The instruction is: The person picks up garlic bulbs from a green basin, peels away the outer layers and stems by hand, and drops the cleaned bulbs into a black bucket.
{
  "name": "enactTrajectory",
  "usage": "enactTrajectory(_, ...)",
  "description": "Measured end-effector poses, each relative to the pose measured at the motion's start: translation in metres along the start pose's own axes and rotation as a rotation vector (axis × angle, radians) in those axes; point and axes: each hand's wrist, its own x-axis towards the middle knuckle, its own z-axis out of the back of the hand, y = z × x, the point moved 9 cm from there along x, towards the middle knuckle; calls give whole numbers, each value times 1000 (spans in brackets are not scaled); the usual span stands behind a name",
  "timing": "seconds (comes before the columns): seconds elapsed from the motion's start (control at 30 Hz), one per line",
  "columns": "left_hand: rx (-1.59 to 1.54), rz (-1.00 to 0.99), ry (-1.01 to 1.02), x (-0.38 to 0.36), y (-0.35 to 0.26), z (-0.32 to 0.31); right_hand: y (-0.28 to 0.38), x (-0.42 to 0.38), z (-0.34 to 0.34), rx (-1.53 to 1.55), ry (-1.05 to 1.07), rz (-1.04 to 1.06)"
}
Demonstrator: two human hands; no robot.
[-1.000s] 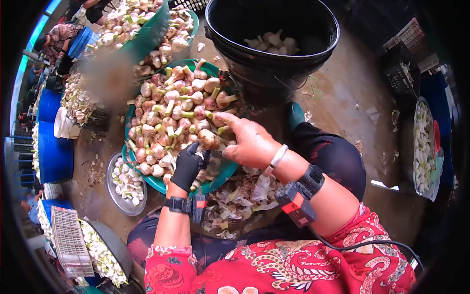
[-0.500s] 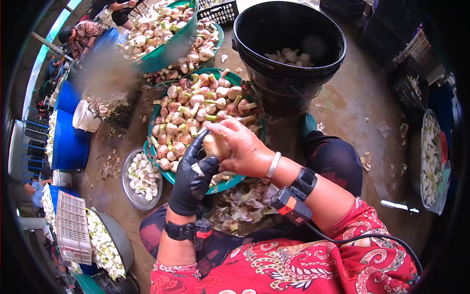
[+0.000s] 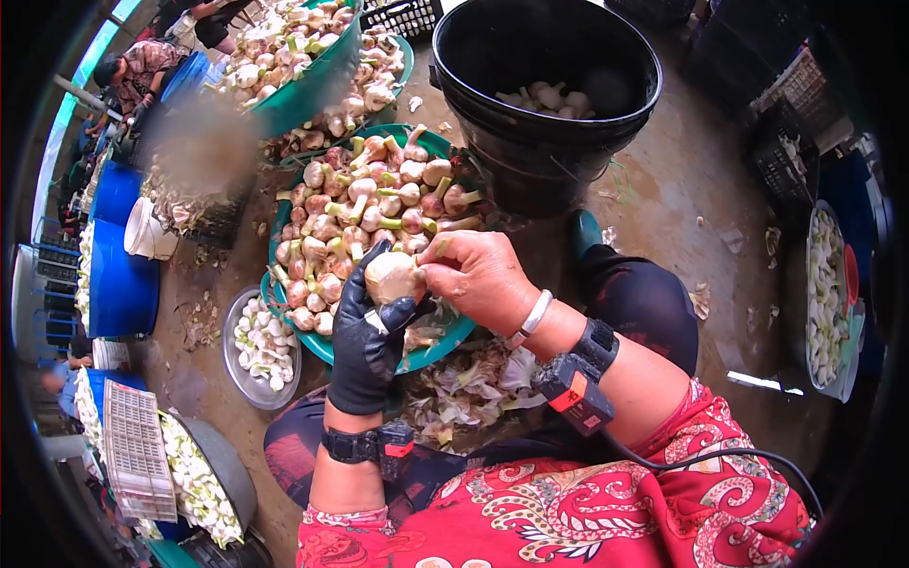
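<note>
garlic bulb point(image 3: 388, 276) above the green basin point(image 3: 456, 335) — left hand point(image 3: 365, 352) curled half-open round it, best firm but gentle; right hand point(image 3: 485, 276) nearly closed, pinching its edge — small, close tugs suit.

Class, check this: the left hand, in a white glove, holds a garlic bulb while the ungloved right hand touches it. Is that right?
The colour is wrong: the head view shows a black glove on the left hand. That hand holds a garlic bulb while the ungloved right hand touches it.
</note>
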Motion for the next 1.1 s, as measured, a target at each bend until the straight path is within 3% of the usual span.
enactTrajectory(0.13,222,-48,-23,-1,-1,8,8,-2,-4,-156,62,44)
enactTrajectory(0.2,298,-63,-24,-4,-2,7,29,-8,-5,-507,-53,306)
enactTrajectory(0.3,366,-89,-11,-8,-4,1,28,-10,-4,-547,-108,278)
enactTrajectory(0.37,180,-20,-22,-9,4,7,25,-7,-3,-569,-73,268)
enactTrajectory(0.43,140,-24,-35,-11,-3,3,7,-2,1,-143,23,-49)
enactTrajectory(0.63,161,-52,-49,-7,1,9,11,-6,-6,-251,40,155)
enactTrajectory(0.7,348,-94,-45,-7,-2,7,20,-9,-6,-445,-46,293)
enactTrajectory(0.9,360,-92,-70,-7,-1,6,26,-11,-4,-572,-196,309)
enactTrajectory(0.97,267,-44,-53,-8,3,11,3,-5,-1,-280,-85,14)
enactTrajectory(1.0,173,4,-35,-9,7,11,2,-3,1,-280,-85,14)
enactTrajectory(1.07,72,36,52,-12,5,0,-19,-1,8,-237,-101,-183)
enactTrajectory(1.1,-30,71,136,-17,4,-10,-28,1,11,-213,-118,-132)
